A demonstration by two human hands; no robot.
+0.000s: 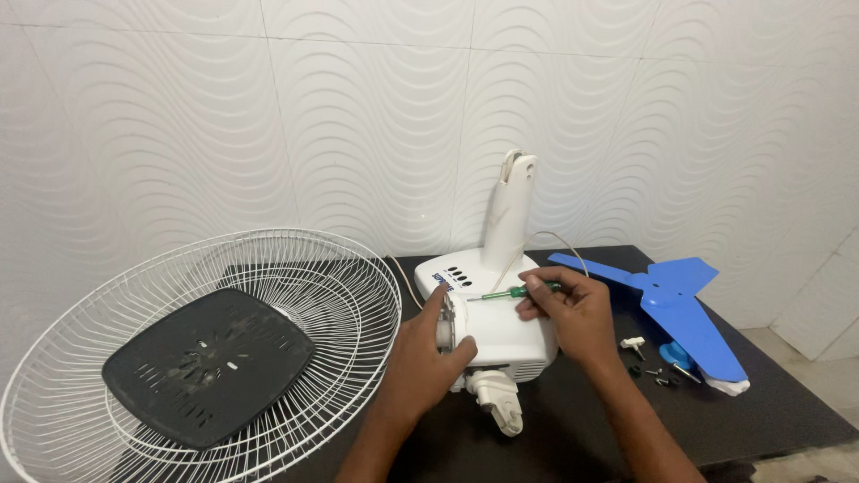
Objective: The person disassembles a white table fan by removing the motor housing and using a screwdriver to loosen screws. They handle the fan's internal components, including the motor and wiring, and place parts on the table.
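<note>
**Driving the screw on the fan motor housing**

The white plastic fan motor housing (501, 335) lies on its side on the dark table (761, 402), just in front of the white fan base with its upright neck (510, 224). The left hand (429, 353) is wrapped around the left end of the housing and holds it steady. The right hand (573, 313) is closed on the green-handled screwdriver (519, 291), whose tip points at the top left of the housing. The shaft should be kept in line with the screw, and pressed firmly, so slipping is avoided. Small loose screws (658, 376) lie right of the housing, beside the blue plastic fan blade (680, 304); the white wire grille (197, 358) lies left of it.
</note>
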